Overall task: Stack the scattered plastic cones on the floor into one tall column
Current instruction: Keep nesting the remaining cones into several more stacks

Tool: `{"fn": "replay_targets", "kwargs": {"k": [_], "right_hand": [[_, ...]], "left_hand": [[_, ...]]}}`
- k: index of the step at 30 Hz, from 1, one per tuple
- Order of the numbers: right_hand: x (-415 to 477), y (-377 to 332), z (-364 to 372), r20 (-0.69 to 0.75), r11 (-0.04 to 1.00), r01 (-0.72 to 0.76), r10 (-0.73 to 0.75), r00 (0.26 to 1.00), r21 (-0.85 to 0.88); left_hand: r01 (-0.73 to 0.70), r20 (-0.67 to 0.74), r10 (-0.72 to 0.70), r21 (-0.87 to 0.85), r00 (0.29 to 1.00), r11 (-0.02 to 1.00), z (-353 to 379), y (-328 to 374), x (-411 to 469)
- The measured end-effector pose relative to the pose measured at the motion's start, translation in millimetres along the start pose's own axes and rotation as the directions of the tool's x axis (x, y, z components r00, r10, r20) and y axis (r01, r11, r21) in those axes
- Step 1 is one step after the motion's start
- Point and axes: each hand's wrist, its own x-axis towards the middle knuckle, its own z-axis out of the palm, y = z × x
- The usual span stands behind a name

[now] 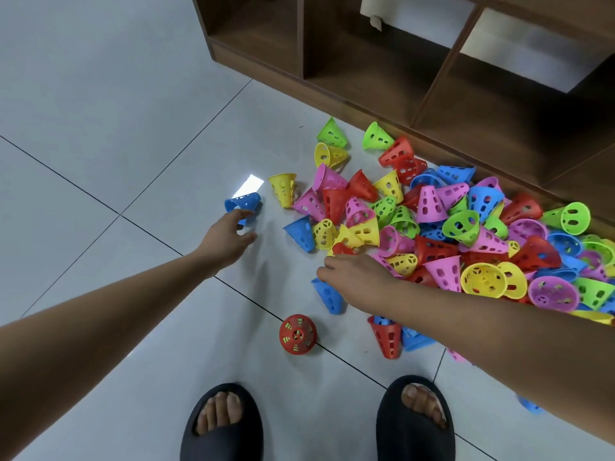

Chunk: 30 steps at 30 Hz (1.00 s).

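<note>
A pile of perforated plastic cones [466,234] in red, blue, green, yellow and pink lies on the tiled floor against the shelf unit. A lone blue cone [244,201] lies on its side left of the pile. My left hand [229,236] reaches to it, with fingertips touching its rim and the thumb apart below. My right hand [352,274] is palm down at the pile's near edge, above another blue cone [329,296]. A red cone [342,249] peeks out behind its knuckles. Its fingertips are hidden. A short upright stack [297,334], red on top with green showing through the holes, stands near my feet.
A dark wooden shelf unit [366,71] runs along the far side behind the pile. My feet in black slippers [223,424] stand at the bottom edge. A red cone [386,337] and a blue one lie under my right forearm. Bare grey tiles [100,161] stretch to the left.
</note>
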Motion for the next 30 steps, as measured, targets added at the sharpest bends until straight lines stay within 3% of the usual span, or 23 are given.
{"fn": "replay_targets", "kwargs": {"k": [5,8,10,13,16,19,21,25,28,30], "right_hand": [[-15.1,5.4,-2.3,-0.115,0.988,0.021,-0.003,0.993,0.154],[-20.3,7.9,-19.2,-0.174,0.941,-0.028,0.091,0.981,0.337],[-20.1,7.1,-30.7,-0.182,0.849,-0.084,0.207,0.961,0.521],[-16.5,2.4,-38.6,-0.087,0.587,-0.187,0.407,0.909,0.788],[-18.4,-6.1,-33.4,0.062,0.277,-0.23,0.507,0.86,0.933],[-30.4,-22.5,-25.4,0.201,-0.042,-0.201,0.413,0.888,0.979],[-38.6,-38.6,-19.9,0.256,-0.151,-0.217,0.333,0.907,0.964],[-42.3,-61.1,-5.6,0.327,-0.162,-0.292,0.274,0.904,0.943],[-39.8,-66.2,7.3,0.359,-0.129,-0.335,0.342,0.868,0.933],[-38.5,-67.6,14.6,0.366,-0.131,-0.343,0.381,0.849,0.93]], "left_hand": [[-0.007,0.067,0.004,0.046,0.998,0.999,-9.3,9.0,9.9],[-0.008,0.023,0.006,0.094,1.0,0.995,-12.4,11.3,14.3],[0.01,-0.04,-0.008,0.055,0.999,0.998,-14.2,14.7,14.1],[0.02,-0.149,-0.037,-0.111,0.988,0.994,-20.2,25.5,3.6],[-0.007,-0.137,-0.04,-0.328,0.99,0.944,-23.8,32.7,-19.3],[-0.009,-0.068,-0.031,-0.523,0.997,0.852,-26.6,36.0,-43.7],[0.021,-0.02,-0.044,-0.641,0.999,0.768,-24.1,37.2,-58.2],[0.169,0.21,-0.005,-0.774,0.978,0.611,-18.0,42.8,-84.7],[0.233,0.401,0.122,-0.725,0.908,0.649,-11.8,45.9,-105.2],[0.206,0.476,0.184,-0.653,0.86,0.729,-8.8,44.6,-116.5]]}}
